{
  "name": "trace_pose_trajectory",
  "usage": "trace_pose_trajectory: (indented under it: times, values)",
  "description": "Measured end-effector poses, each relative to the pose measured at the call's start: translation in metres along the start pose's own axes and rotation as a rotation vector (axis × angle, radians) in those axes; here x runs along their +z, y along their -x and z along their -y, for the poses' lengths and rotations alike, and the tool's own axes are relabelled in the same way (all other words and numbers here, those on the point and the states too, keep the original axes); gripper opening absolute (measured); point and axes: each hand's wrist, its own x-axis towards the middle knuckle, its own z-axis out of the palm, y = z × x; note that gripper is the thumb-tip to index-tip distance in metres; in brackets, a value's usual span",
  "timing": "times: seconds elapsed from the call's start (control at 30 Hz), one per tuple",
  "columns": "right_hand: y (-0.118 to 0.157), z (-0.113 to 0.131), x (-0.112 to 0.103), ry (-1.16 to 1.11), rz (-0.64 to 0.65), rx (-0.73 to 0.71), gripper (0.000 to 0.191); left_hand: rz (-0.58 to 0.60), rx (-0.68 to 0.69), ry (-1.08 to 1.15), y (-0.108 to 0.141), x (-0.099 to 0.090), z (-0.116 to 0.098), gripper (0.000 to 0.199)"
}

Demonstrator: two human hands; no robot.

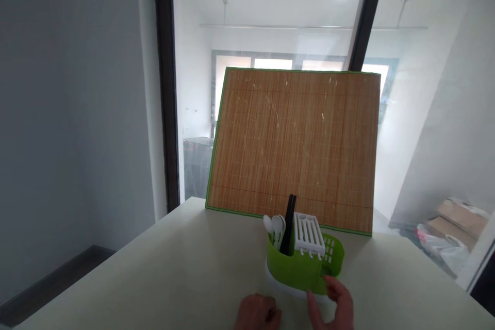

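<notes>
A green utensil caddy (pixel 292 269) with a white base stands on the table in front of me. White spoons (pixel 277 229) and black chopsticks (pixel 288 227) lean upright in its left part. A white slotted rack (pixel 309 234) with small hooks tops the middle, and a perforated green basket section (pixel 333 252) is at the right. My right hand (pixel 334 307) is at the caddy's near right edge, thumb and forefinger apart with nothing between them; whether it touches the caddy I cannot tell. My left hand (pixel 258 312) is curled into a loose fist near the caddy's front, nothing visible in it.
Behind the caddy, a bamboo mat (pixel 297 144) with green edging stands upright on the white table (pixel 166 273). Glass panels with dark frames (pixel 167 87) rise beyond. A grey wall (pixel 77 113) is at the left; cardboard boxes (pixel 460 224) lie at the far right.
</notes>
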Motion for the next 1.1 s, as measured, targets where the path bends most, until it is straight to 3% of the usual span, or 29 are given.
trace_pose_trajectory:
  times: [0.1,0.2,0.4,0.67,0.83,1.1]
  values:
    - [-0.019,0.007,0.008,0.131,-0.016,0.055,0.089,0.022,0.026,-0.019,-0.001,0.0,0.001,0.03]
    - [-0.026,0.018,0.027,0.208,-0.002,0.065,0.103,0.032,0.044,-0.028,-0.001,0.002,0.001,0.03]
    - [-0.031,0.04,0.055,0.234,-0.064,0.128,0.109,0.029,0.082,-0.003,0.0,0.004,0.002,0.028]
    - [-0.044,0.045,0.048,0.28,-0.015,0.327,0.095,0.035,0.076,-0.031,0.001,0.003,0.003,0.031]
    - [-0.072,0.015,0.026,0.232,-0.034,0.286,0.09,0.043,0.069,-0.055,-0.001,0.007,0.006,0.032]
    - [-0.159,-0.076,-0.034,0.365,-0.144,0.281,0.086,0.161,0.043,-0.064,-0.011,0.01,0.01,0.037]
